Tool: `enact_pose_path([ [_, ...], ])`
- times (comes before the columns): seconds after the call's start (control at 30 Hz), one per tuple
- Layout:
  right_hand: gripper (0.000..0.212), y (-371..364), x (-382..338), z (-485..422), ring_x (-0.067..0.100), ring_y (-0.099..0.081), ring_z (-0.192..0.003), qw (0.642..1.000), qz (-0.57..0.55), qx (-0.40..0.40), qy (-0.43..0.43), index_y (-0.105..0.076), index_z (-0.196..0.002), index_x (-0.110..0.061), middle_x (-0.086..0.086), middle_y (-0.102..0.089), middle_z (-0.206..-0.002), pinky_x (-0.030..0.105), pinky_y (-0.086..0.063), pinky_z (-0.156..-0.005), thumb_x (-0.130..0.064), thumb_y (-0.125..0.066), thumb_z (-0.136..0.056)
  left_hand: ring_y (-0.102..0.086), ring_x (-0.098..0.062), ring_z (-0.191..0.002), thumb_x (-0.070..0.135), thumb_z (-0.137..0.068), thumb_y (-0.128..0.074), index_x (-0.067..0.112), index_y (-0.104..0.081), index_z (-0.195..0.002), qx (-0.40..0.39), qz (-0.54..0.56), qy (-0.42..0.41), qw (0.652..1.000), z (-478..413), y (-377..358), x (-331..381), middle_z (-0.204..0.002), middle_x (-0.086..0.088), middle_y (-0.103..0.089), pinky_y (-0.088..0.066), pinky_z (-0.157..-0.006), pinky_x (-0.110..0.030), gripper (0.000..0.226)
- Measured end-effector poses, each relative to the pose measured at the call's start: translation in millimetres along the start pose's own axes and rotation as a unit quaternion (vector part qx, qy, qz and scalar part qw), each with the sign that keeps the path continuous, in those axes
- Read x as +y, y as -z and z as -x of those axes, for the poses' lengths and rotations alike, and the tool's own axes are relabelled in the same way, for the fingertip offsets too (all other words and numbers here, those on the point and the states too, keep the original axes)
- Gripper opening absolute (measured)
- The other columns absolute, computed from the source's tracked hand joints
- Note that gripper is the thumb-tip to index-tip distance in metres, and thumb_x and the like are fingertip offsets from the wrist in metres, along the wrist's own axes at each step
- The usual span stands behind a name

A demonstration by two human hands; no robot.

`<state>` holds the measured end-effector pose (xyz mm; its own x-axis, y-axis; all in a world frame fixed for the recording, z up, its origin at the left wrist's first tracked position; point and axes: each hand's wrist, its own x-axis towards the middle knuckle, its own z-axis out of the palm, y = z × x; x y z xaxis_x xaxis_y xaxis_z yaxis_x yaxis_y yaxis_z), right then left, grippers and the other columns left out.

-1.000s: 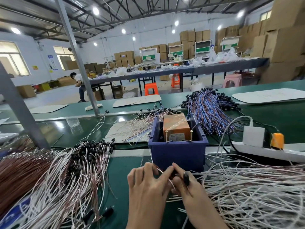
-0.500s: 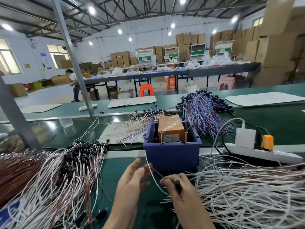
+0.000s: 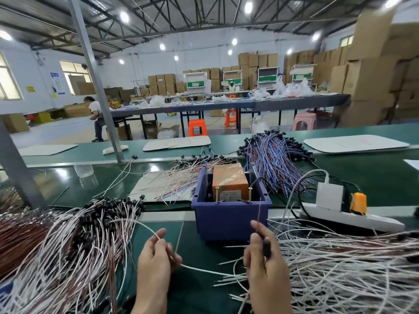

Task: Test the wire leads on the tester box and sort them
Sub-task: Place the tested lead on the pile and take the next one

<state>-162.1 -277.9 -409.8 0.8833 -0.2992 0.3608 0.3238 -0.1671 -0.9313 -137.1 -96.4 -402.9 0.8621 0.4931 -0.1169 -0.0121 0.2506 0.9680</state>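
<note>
Two bare hands are working at the near edge of the green table point(image 3: 192, 245). The left hand point(image 3: 156, 261) is pinching a white lead point(image 3: 204, 271) between thumb and fingers, and the strand is running across toward the right hand point(image 3: 265, 266). The right hand is gripping a black-headed wire point(image 3: 266, 245), whose thin reddish lead is pointing up in front of the blue tester box point(image 3: 229, 220) at mid-table. A heap of white leads point(image 3: 340, 268) is crowding the right side and reaching under that wrist. A second heap with black heads point(image 3: 90, 223) is filling the left side. Blue-and-red leads point(image 3: 272, 159) are lying behind the box toward the far edge. A power strip point(image 3: 362, 219) is sitting just right of the box.
</note>
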Motion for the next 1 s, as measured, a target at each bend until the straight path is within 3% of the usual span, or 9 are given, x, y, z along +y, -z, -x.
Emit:
enact_pose_path([
  [0.07,0.029,2,-1,-2,0.01,-0.053,-0.049,0.999,-0.006,0.048,0.015,-0.051,-0.117,-0.04,0.0,-0.063,-0.065,0.034,-0.046,-0.057,-0.05,-0.041,-0.092,-0.054,-0.013,-0.046,0.011,-0.106,-0.039,0.025,-0.054,-0.122,-0.007,-0.096,-0.087,0.992,4,0,-4,-0.057,0.003,-0.053,-0.05,-0.051,-0.034,0.026],
  [0.2,0.009,4,-3,-4,0.01,-0.056,-0.05,0.994,-0.004,0.109,0.016,-0.045,-0.096,-0.047,-0.004,-0.066,-0.072,0.043,-0.05,-0.057,-0.053,-0.042,-0.091,-0.041,-0.004,-0.039,0.014,-0.104,-0.042,0.037,-0.044,-0.138,-0.042,-0.272,-0.232,0.933,20,-9,-16,-0.043,0.01,-0.046,-0.036,-0.041,-0.018,0.042],
  [0.3,0.004,6,-2,-5,0.01,-0.057,-0.049,0.991,-0.004,0.13,-0.002,-0.046,-0.095,-0.049,-0.01,-0.069,-0.077,0.045,-0.052,-0.058,-0.051,-0.045,-0.091,-0.04,-0.008,-0.039,0.021,-0.103,-0.043,0.04,-0.057,-0.108,-0.054,-0.329,-0.301,0.893,32,-17,-17,-0.043,0.009,-0.044,-0.032,-0.044,-0.019,0.024],
  [0.43,0.01,6,2,-7,0.012,-0.06,-0.051,0.991,0.024,0.132,-0.009,-0.048,-0.101,-0.041,-0.018,-0.071,-0.084,0.048,-0.055,-0.061,-0.031,-0.049,-0.098,-0.039,-0.012,-0.045,0.034,-0.101,-0.04,0.033,-0.045,-0.071,-0.046,-0.314,-0.304,0.898,31,-16,-17,-0.045,0.006,-0.037,-0.034,-0.053,-0.024,0.03],
  [0.6,0.012,5,2,-8,0.012,-0.056,-0.041,0.993,0.015,0.116,-0.017,-0.056,-0.099,-0.04,-0.018,-0.073,-0.079,0.037,-0.054,-0.051,-0.028,-0.054,-0.097,-0.029,-0.013,-0.044,0.035,-0.098,-0.042,0.033,-0.036,-0.061,-0.064,-0.342,-0.339,0.874,35,-16,-18,-0.046,0.005,-0.03,-0.026,-0.047,-0.023,0.038],
  [0.73,0.018,5,3,-9,0.014,-0.051,-0.034,0.992,-0.012,0.122,-0.04,-0.062,-0.098,-0.04,-0.019,-0.074,-0.077,0.023,-0.045,-0.039,-0.022,-0.059,-0.097,-0.025,-0.015,-0.044,0.044,-0.095,-0.037,0.03,-0.02,-0.059,-0.041,-0.391,-0.407,0.824,36,-21,-15,-0.047,0.002,-0.028,-0.021,-0.045,-0.021,0.042],
  [0.83,0.021,4,5,-11,0.013,-0.052,-0.034,0.991,-0.027,0.118,-0.057,-0.062,-0.103,-0.043,-0.017,-0.074,-0.077,0.022,-0.046,-0.039,-0.023,-0.059,-0.098,-0.026,-0.014,-0.042,0.042,-0.095,-0.038,0.033,-0.016,-0.064,-0.018,-0.413,-0.462,0.785,35,-26,-13,-0.045,0.004,-0.017,-0.018,-0.045,-0.012,0.04],
  [0.93,0.026,5,5,-11,0.011,-0.053,-0.034,0.992,-0.026,0.109,-0.057,-0.06,-0.108,-0.049,-0.017,-0.074,-0.076,0.021,-0.046,-0.039,-0.025,-0.057,-0.098,-0.032,-0.014,-0.037,0.04,-0.099,-0.037,0.033,-0.035,-0.07,-0.02,-0.434,-0.47,0.769,35,-27,-15,-0.041,0.01,-0.024,-0.031,-0.04,-0.02,0.03],
  [1.0,0.029,5,5,-10,0.01,-0.053,-0.035,0.992,-0.026,0.106,-0.056,-0.058,-0.109,-0.053,-0.017,-0.074,-0.076,0.021,-0.046,-0.04,-0.026,-0.057,-0.098,-0.042,-0.009,-0.033,0.036,-0.1,-0.04,0.031,-0.06,-0.097,-0.026,-0.435,-0.461,0.773,35,-26,-16,-0.041,0.011,-0.041,-0.04,-0.037,-0.027,0.021],
])
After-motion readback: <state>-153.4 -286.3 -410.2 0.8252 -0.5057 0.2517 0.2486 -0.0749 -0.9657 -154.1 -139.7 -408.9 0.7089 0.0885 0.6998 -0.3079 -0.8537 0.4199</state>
